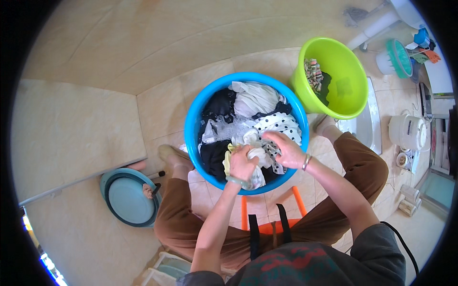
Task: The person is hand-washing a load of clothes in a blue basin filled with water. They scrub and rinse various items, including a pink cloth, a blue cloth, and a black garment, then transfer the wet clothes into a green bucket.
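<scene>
A blue basin (192, 157) on the floor between my legs holds water, suds and wet laundry. My left hand (242, 165) is closed on a white garment with pale yellow parts (257, 156), near the basin's front. My right hand (288, 151) is just right of it, fingers apart, over a white cloth with black dots (281, 125); whether it presses on the cloth is hard to tell. A white garment (255, 99) bulges up at the back of the basin. Dark clothes (217, 107) lie along the left side, and foamy suds (229, 127) cover the middle.
A lime green tub (350, 83) at back right holds a striped cloth (313, 75) and a dark one. At left, a grey-blue basin (131, 202) leans by the wall ledge. Orange stool legs (299, 201) show below. A white bucket-like container (407, 132) stands far right.
</scene>
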Available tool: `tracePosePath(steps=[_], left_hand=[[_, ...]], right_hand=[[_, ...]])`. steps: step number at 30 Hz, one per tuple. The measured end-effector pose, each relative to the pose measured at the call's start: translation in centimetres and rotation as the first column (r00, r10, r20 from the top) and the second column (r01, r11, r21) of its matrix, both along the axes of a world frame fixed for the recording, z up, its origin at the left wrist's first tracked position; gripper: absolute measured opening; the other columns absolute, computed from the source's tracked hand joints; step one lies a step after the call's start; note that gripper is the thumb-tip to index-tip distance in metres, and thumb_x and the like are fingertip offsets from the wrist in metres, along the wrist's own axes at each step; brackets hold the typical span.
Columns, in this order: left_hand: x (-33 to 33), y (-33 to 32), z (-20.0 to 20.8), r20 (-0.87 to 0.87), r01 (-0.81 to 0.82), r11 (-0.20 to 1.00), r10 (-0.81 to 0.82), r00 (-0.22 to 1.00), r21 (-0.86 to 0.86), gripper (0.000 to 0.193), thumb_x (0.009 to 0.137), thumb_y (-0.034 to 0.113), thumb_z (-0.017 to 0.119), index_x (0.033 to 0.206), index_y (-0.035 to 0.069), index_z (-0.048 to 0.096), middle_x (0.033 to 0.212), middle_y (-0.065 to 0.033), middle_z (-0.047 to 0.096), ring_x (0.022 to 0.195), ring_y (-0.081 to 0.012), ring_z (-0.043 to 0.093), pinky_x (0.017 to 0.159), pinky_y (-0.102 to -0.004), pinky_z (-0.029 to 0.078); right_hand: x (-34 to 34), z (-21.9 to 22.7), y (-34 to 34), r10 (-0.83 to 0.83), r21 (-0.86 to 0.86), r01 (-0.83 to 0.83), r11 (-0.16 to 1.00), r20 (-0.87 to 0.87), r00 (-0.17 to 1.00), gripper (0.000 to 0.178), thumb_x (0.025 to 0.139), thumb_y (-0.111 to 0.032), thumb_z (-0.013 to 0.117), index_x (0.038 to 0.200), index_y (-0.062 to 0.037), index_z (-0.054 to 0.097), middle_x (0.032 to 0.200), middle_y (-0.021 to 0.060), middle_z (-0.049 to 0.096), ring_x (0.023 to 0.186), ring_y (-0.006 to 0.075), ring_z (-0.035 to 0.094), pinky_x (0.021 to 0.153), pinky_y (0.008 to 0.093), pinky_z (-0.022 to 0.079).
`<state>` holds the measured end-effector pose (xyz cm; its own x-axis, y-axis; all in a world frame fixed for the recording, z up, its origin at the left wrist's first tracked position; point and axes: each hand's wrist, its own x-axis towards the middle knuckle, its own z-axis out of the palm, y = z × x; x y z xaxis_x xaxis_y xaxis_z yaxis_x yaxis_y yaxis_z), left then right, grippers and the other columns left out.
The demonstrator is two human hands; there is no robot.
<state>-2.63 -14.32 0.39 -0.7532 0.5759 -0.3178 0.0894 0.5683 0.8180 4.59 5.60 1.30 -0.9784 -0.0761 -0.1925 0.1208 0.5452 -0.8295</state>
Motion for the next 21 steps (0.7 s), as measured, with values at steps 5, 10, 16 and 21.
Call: tracePosePath(steps=[5, 10, 16, 21], left_hand=[[-0.1, -1.1, 9.9, 0.547, -0.501, 0.749, 0.222, 0.807, 0.434, 0.030, 0.073, -0.004, 0.055, 0.103, -0.002, 0.058, 0.092, -0.0048, 0.063, 0.086, -0.0103, 0.058, 0.078, -0.0234, 0.045], [-1.6, -4.7, 11.8, 0.752, -0.736, 0.381, 0.140, 0.644, 0.560, 0.045, 0.067, 0.004, 0.054, 0.112, -0.001, 0.054, 0.105, -0.0113, 0.063, 0.097, -0.0211, 0.062, 0.089, -0.0313, 0.048], [-5.9, -7.4, -1.4, 0.863, -0.922, 0.324, 0.380, 0.333, 0.213, 0.055, 0.085, 0.016, 0.053, 0.137, 0.004, 0.040, 0.128, -0.0142, 0.055, 0.115, -0.0290, 0.056, 0.100, -0.0411, 0.044], [-5.0, -2.4, -7.4, 0.729, -0.803, 0.561, 0.461, 0.505, 0.202, 0.073, 0.083, -0.004, 0.065, 0.146, 0.008, 0.031, 0.130, -0.0144, 0.053, 0.114, -0.0218, 0.056, 0.094, -0.0373, 0.049]], right_hand=[[-2.9, -4.6, -2.3, 0.096, -0.064, -0.102, 0.993, -0.097, 0.991, 0.091, 0.066, -0.020, 0.079, 0.145, -0.0199, 0.033, 0.149, 0.0181, 0.030, 0.137, 0.0381, 0.031, 0.113, 0.0437, 0.028], [-6.2, -4.1, -3.5, -0.165, -0.537, 0.278, 0.797, 0.250, 0.954, 0.050, 0.074, -0.008, 0.069, 0.122, -0.0106, 0.055, 0.118, 0.0114, 0.060, 0.115, 0.0186, 0.054, 0.100, 0.0330, 0.042], [-8.3, -4.7, -2.6, -0.522, -0.627, 0.472, 0.620, 0.120, 0.844, 0.046, 0.074, 0.005, 0.056, 0.118, -0.0066, 0.054, 0.112, 0.0051, 0.056, 0.102, 0.0149, 0.055, 0.085, 0.0259, 0.046], [-8.0, -9.5, -4.5, -0.259, -0.037, 0.257, 0.966, -0.195, 0.946, 0.027, 0.072, -0.006, 0.065, 0.098, -0.0137, 0.063, 0.104, 0.0120, 0.053, 0.100, 0.0345, 0.052, 0.092, 0.0405, 0.042]])
